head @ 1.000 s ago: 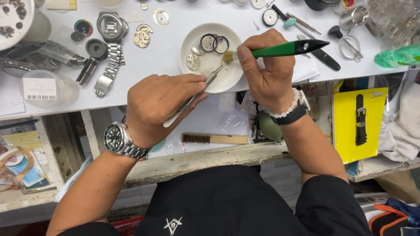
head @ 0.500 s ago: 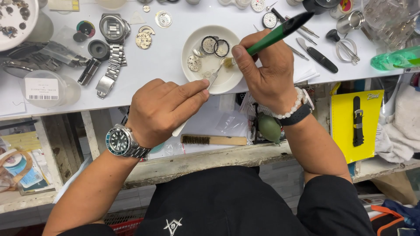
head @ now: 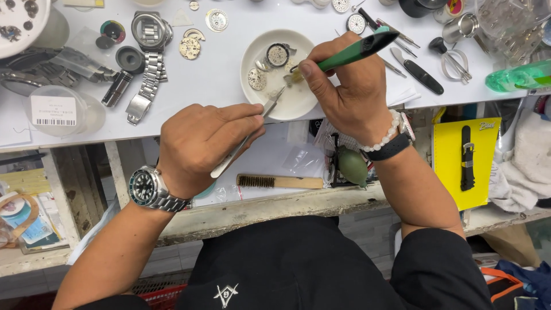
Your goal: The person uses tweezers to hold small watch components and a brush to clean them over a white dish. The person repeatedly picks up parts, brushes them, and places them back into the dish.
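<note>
Tweezers, slim and steel (head: 244, 140), sit pinched in my left hand (head: 198, 146), their long axis slanting up and right so the tips land inside the shallow white round dish (head: 252, 97) on the white desk (head: 201, 86). My right hand (head: 350, 95) grips a green-handled tool (head: 356, 50), fingers pressed around it, its point coming down from the right onto a small brass-coloured part (head: 288, 76) in the dish; both tips meet there, the right hand nearer. Beside that part lie a round dark watch movement (head: 278, 54) and a small silver disc (head: 256, 78).
</note>
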